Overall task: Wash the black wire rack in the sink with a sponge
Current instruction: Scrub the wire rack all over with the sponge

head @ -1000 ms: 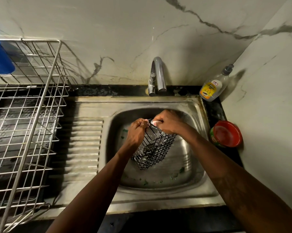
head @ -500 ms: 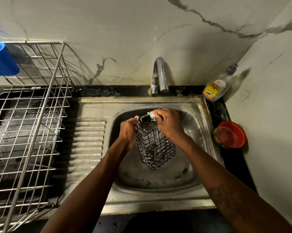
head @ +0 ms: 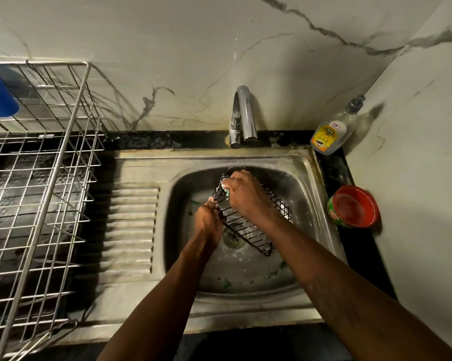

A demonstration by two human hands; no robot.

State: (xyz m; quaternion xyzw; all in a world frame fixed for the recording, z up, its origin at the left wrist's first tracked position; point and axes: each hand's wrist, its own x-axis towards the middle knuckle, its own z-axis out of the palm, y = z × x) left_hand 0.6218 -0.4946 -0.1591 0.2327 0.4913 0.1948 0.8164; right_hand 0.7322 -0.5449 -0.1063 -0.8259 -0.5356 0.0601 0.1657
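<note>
Gripped at its near-left edge by the left hand [head: 206, 221], the black wire rack [head: 256, 225] is held tilted over the drain [head: 234, 237] inside the steel sink [head: 321, 204]. A pale green sponge [head: 226, 187] is clenched in the right hand [head: 245, 195] and pressed to the rack's upper corner. Scrubbing is judged underway; rinsing is left. Suds are seen on the thin, glossy wires, green flecks on the dull basin. A chrome tap [head: 243, 113] stands behind.
</note>
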